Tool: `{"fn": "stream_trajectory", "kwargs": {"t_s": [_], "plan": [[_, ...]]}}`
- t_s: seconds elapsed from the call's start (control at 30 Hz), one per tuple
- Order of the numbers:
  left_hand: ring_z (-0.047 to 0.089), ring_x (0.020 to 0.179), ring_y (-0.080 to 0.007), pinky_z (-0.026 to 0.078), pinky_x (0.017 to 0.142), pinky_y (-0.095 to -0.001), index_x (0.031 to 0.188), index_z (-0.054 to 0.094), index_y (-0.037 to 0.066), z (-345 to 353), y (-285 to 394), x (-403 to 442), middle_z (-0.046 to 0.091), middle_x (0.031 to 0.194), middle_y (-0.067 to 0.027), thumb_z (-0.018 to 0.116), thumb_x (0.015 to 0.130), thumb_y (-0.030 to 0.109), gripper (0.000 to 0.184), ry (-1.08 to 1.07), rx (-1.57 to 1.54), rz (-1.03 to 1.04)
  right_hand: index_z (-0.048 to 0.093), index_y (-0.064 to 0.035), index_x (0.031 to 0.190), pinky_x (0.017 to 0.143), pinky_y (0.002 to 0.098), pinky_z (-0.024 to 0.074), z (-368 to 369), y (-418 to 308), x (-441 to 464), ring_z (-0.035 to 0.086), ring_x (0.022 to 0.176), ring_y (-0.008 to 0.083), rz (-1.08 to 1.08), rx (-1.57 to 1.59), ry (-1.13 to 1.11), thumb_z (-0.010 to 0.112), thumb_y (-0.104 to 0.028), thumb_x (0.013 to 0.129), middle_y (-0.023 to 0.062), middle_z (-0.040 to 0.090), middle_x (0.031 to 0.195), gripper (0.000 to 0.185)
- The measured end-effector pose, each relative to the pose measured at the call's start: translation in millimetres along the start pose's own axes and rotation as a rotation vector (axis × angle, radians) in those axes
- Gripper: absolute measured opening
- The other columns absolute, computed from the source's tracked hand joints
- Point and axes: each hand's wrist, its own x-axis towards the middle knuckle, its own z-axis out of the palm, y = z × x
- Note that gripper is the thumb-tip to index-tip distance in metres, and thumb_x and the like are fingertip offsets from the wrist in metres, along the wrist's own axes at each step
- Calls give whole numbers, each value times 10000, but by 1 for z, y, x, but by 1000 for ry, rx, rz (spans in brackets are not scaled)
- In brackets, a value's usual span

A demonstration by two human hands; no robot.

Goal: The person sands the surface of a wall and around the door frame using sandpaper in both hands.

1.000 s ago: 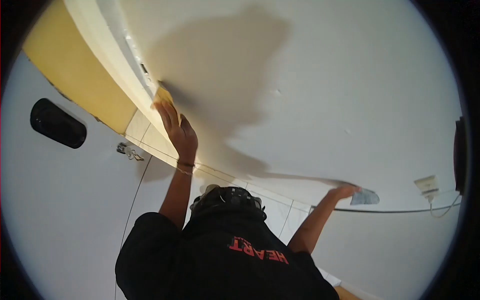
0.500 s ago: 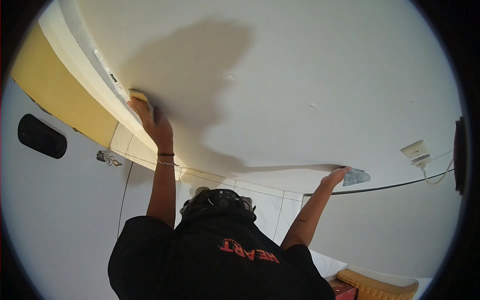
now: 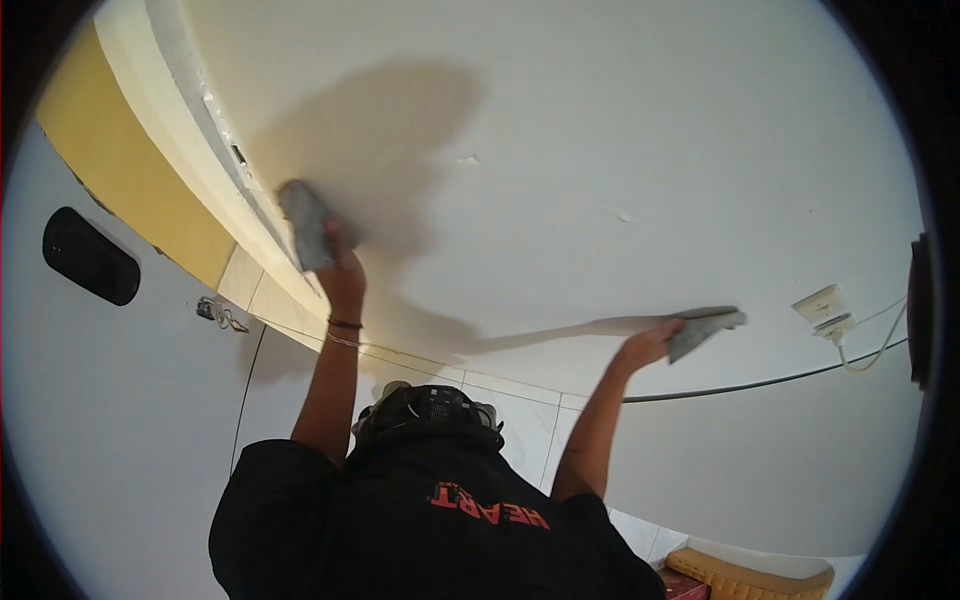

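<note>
My left hand (image 3: pixel 343 270) grips a grey cloth (image 3: pixel 312 225), blurred by motion, against the white wall (image 3: pixel 560 130) beside its left edge strip. Further right, my right hand (image 3: pixel 648 345) has its fingers closed on a second grey cloth (image 3: pixel 703 333). That one spreads in a pointed shape at the wall, left of a plugged-in socket. Both arms reach out from my black shirt (image 3: pixel 430 530). The fingers of each hand are partly hidden.
A white socket (image 3: pixel 824 310) with a plug and cable (image 3: pixel 878 360) sits on the right. To the left are a yellow panel (image 3: pixel 130 160), a dark oval object (image 3: pixel 90 256) and keys in a lock (image 3: pixel 220 314). A mustard padded seat (image 3: pixel 750 578) stands at lower right.
My left hand has shifted slightly down and right, and its cloth now shows a broad grey face. My right hand has moved up the wall a little with its cloth.
</note>
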Motion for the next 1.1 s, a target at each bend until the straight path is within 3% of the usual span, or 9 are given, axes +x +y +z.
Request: {"fn": "stream_trajectory", "kwargs": {"t_s": [0.17, 0.2, 0.3, 0.43, 0.57, 0.7, 0.9, 0.97, 1.1], "plan": [[469, 1055, -252, 339, 942, -350, 1195, 393, -115, -11, 19, 12, 476, 1199, -202, 473, 927, 321, 518, 19, -64, -301, 361, 173, 1209, 929, 341, 367, 15, -85, 10, 477, 1069, 335, 283, -128, -15, 348, -458, 935, 246, 433, 1263, 689], [413, 1150, -272, 299, 982, -336, 1263, 331, -102, 4, 2, -2, 404, 1282, -204, 454, 932, 326, 555, 119, 90, 24, 314, 145, 1262, 989, 365, 309, 28, -111, -14, 413, 1163, 351, 239, -263, -5, 307, -474, 937, 249, 353, 1332, 699], [373, 1203, -274, 272, 1008, -336, 1298, 298, -86, 14, 29, -9, 363, 1327, -187, 438, 936, 330, 569, 119, 13, 101, 149, 60, 1370, 1077, 386, 122, 40, -52, -39, 163, 1326, 324, -545, -438, -112, 381, -329, 945, 212, 128, 1442, 621], [494, 988, -234, 368, 902, -313, 1188, 420, -115, -2, 46, 45, 521, 1159, -169, 453, 921, 395, 577, 230, -204, -55, 198, 99, 1331, 1006, 338, 309, 50, -81, 5, 372, 1198, 268, -92, 191, 18, 465, -293, 929, 215, 301, 1357, 621], [251, 1289, -339, 202, 1048, -367, 1365, 145, -66, 18, 90, 38, 229, 1395, -259, 369, 953, 228, 554, 245, 88, 175, 251, 111, 1297, 995, 355, 325, 61, -107, 27, 403, 1176, 305, 101, 252, 61, 432, -365, 930, 222, 308, 1353, 628], [92, 1344, -344, 102, 1083, -395, 1378, 100, -51, 29, 78, 15, 80, 1447, -235, 388, 949, 247, 596, 83, 289, 321, 109, 23, 1387, 1078, 439, -19, 53, -91, -44, 9, 1367, 288, -944, -423, -343, 365, -376, 935, 187, 30, 1467, 655], [375, 1200, -302, 313, 985, -376, 1357, 190, -58, 35, 110, 65, 296, 1343, -231, 367, 959, 259, 538, 270, -128, 178, 93, 33, 1381, 1086, 441, -17, 51, -64, 3, 41, 1362, 293, -189, 210, -206, 354, -362, 943, 198, 66, 1458, 644], [195, 1318, -366, 183, 1047, -469, 1394, 139, 2, 40, 115, 48, 145, 1418, -273, 340, 953, 240, 540, 245, 498, 490, 101, 7, 1386, 1094, 443, 31, 73, -92, -19, 63, 1359, 278, -465, 93, -81, 365, -310, 952, 165, 83, 1463, 599], [38, 1351, -363, 54, 1067, -498, 1406, 83, 16, 47, 119, 36, 23, 1445, -255, 322, 944, 307, 596, 134, 377, 630, 290, -34, 1347, 1066, 548, 92, 66, -79, -38, 226, 1323, 306, -1055, -351, -268, 406, -252, 926, 152, 305, 1399, 488]]}}
